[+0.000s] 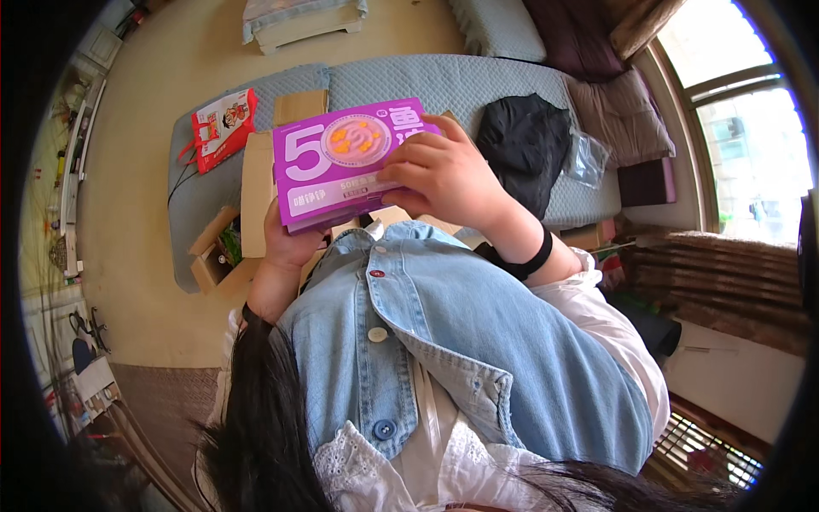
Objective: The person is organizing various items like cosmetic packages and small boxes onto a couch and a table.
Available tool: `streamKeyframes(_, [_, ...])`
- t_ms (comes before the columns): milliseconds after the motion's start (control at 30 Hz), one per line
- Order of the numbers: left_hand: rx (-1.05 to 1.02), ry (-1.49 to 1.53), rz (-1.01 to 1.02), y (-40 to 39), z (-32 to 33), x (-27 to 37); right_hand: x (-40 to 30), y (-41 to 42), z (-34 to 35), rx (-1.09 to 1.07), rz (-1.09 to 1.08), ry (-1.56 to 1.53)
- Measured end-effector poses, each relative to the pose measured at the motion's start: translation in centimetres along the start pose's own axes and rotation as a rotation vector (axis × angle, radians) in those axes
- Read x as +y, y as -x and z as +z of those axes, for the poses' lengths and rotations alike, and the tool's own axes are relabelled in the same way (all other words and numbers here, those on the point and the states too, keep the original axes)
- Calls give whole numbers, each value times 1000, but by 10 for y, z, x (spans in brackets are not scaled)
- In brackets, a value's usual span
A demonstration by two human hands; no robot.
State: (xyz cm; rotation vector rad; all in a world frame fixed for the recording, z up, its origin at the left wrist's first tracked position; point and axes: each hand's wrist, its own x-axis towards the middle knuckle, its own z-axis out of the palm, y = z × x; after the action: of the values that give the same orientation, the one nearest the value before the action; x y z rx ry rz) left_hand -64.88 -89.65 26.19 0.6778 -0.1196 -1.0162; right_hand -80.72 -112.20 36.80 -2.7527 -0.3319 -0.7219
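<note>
A purple cardboard package [307,137] with large white lettering and a round picture of pink food is held up in front of my chest. My left hand [288,240] grips its lower left edge from beneath, with most of the fingers hidden behind it. Across the right part of the package lies my right hand [435,169], its fingers bent over the front and the thumb near the lower edge. Behind the package, an opened cardboard box [256,192] shows partly.
A quilted blue cover [397,77] lies over the sofa. On it are a red and white bag [225,128], a black garment [524,147], a clear plastic bag [585,160] and a cushion [617,115]. Lower left stands a small open carton [208,265] with green items inside.
</note>
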Motion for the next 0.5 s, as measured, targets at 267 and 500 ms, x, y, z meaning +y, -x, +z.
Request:
streamKeyframes(267, [-330, 131, 31, 0, -13, -2, 13, 5, -2, 180, 276, -20])
streamKeyframes(500, [-248, -169, 274, 12, -29, -4, 47, 36, 14, 159, 501, -739])
